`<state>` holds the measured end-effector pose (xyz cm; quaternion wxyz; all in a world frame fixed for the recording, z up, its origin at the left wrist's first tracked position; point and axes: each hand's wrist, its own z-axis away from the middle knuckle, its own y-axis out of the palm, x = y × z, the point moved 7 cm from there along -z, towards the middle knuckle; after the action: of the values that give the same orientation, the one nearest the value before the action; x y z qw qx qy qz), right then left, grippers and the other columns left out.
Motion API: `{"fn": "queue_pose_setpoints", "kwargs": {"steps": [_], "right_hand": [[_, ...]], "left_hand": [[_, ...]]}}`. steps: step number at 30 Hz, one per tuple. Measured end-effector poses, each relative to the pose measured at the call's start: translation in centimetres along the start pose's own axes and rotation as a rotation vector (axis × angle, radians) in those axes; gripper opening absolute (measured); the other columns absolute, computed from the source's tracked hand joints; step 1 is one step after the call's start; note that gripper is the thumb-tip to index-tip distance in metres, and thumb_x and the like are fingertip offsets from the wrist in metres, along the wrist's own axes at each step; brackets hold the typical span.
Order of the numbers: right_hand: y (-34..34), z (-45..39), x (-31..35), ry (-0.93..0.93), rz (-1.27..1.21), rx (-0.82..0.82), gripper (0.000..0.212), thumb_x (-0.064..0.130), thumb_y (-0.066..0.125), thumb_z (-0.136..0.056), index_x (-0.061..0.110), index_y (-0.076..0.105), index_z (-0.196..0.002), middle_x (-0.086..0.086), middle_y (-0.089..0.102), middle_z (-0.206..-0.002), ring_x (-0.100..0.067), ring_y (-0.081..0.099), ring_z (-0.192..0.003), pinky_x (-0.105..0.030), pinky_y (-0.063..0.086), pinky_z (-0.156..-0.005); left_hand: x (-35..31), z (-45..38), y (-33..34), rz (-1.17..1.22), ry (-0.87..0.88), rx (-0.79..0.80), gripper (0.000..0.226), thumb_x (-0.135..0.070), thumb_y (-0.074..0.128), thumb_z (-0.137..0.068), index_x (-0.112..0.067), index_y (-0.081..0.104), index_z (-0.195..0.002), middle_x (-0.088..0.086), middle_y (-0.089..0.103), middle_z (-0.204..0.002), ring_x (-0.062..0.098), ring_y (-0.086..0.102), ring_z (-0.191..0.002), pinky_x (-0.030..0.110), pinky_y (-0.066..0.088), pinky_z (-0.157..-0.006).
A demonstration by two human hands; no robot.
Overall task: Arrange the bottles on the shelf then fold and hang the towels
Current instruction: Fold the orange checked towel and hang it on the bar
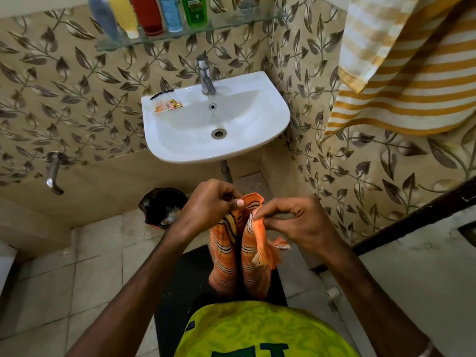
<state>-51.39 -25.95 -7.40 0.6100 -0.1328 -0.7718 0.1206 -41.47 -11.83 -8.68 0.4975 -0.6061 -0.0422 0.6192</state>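
Below the sink (164,140), left hand (206,202) and right hand (296,220) each pinch the orange towel's (229,253) top edge, rest dangling. Risk: thin pinch slips, towel drops on floor, or corners mismatch, crooked fold. Bottles (146,14) already lined on shelf (231,24).

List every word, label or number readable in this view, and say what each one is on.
Nothing reads clearly.
Green bottle: label print too blurred.
Light blue bottle: print too small.
Orange packet on the sink: print too small.
Yellow-green shirt: large dark letters, cut off by the frame edge.
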Motion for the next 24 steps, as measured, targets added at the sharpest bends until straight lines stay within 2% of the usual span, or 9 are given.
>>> {"fn": "queue_pose_setpoints", "kwargs": {"steps": [3,6,10,14,17,19,20,22,24], "right_hand": [[-0.2,-0.6,0.7,-0.101,0.143,-0.052,0.011,0.012,0.082,-0.079,0.012,0.078,-0.089,0.005,0.074,-0.091,-0.007,0.07,-0.09,-0.022,0.055,-0.08],[-0.4,-0.8,0.7,-0.158,0.219,-0.079,0.012,0.022,0.076,-0.081,0.012,0.074,-0.085,0.002,0.068,-0.101,-0.009,0.064,-0.103,-0.023,0.051,-0.089],[0.1,-1.0,-0.2,-0.023,0.061,-0.034,0.007,0.022,0.069,-0.089,0.015,0.068,-0.088,0.009,0.066,-0.083,-0.009,0.063,-0.08,-0.022,0.05,-0.074],[0.3,-1.1,-1.2,0.034,0.045,-0.054,0.007,0.023,0.067,-0.09,0.02,0.07,-0.096,0.009,0.067,-0.088,-0.012,0.065,-0.082,-0.027,0.053,-0.072],[0.2,-1.2,-1.2,0.016,0.081,-0.083,0.011,0.018,0.073,-0.089,0.018,0.074,-0.101,0.007,0.071,-0.094,-0.012,0.068,-0.089,-0.033,0.057,-0.078],[0.2,-1.2,-1.0,0.012,0.099,-0.105,0.014,0.023,0.074,-0.086,0.019,0.074,-0.1,0.008,0.072,-0.094,-0.01,0.069,-0.09,-0.034,0.058,-0.079],[0.1,-1.3,-1.1,0.018,0.098,-0.116,0.014,0.024,0.074,-0.085,0.019,0.074,-0.099,0.008,0.072,-0.093,-0.01,0.069,-0.089,-0.035,0.058,-0.079],[0.1,-1.3,-1.3,0.036,0.09,-0.126,0.013,0.022,0.077,-0.085,0.018,0.075,-0.097,0.009,0.072,-0.092,-0.009,0.07,-0.089,-0.034,0.059,-0.079],[0.2,-1.1,-1.3,0.044,0.099,-0.13,0.013,0.022,0.078,-0.085,0.016,0.076,-0.097,0.009,0.073,-0.092,-0.009,0.07,-0.088,-0.03,0.058,-0.078]], "left_hand": [[0.0,0.3,-0.1,0.166,-0.006,-0.036,0.009,-0.019,0.069,-0.091,-0.02,0.077,-0.096,-0.005,0.076,-0.093,0.007,0.071,-0.09,0.042,0.06,-0.087],[-0.6,0.7,-0.6,0.289,0.036,-0.053,0.018,-0.013,0.066,-0.092,-0.019,0.075,-0.105,-0.005,0.076,-0.101,0.008,0.071,-0.096,0.041,0.059,-0.089],[-1.4,1.6,-1.1,0.407,0.095,-0.036,0.025,-0.005,0.061,-0.094,-0.019,0.072,-0.112,-0.001,0.076,-0.101,0.013,0.073,-0.096,0.037,0.059,-0.086],[-1.9,2.2,-1.1,0.484,0.132,0.03,0.032,-0.002,0.059,-0.094,-0.015,0.068,-0.121,0.004,0.076,-0.105,0.017,0.073,-0.099,0.034,0.06,-0.084],[-2.1,2.6,-0.6,0.502,0.116,0.096,0.038,-0.004,0.056,-0.097,-0.019,0.061,-0.131,0.005,0.077,-0.1,0.009,0.074,-0.086,0.019,0.056,-0.068],[-2.1,2.9,-0.2,0.518,0.093,0.13,0.042,-0.005,0.053,-0.099,-0.024,0.057,-0.136,0.004,0.077,-0.095,0.006,0.073,-0.081,0.016,0.054,-0.064],[-2.0,2.9,0.0,0.537,0.08,0.139,0.044,-0.004,0.052,-0.099,-0.025,0.056,-0.138,0.005,0.077,-0.1,0.007,0.073,-0.086,0.02,0.058,-0.072],[-1.7,3.0,0.3,0.567,0.07,0.148,0.05,-0.003,0.052,-0.099,-0.029,0.052,-0.142,0.009,0.072,-0.119,0.018,0.071,-0.107,0.039,0.055,-0.095],[-1.7,3.1,0.6,0.597,0.066,0.152,0.055,-0.004,0.053,-0.097,-0.032,0.049,-0.144,0.006,0.07,-0.125,0.021,0.068,-0.114,0.047,0.051,-0.102]]}}
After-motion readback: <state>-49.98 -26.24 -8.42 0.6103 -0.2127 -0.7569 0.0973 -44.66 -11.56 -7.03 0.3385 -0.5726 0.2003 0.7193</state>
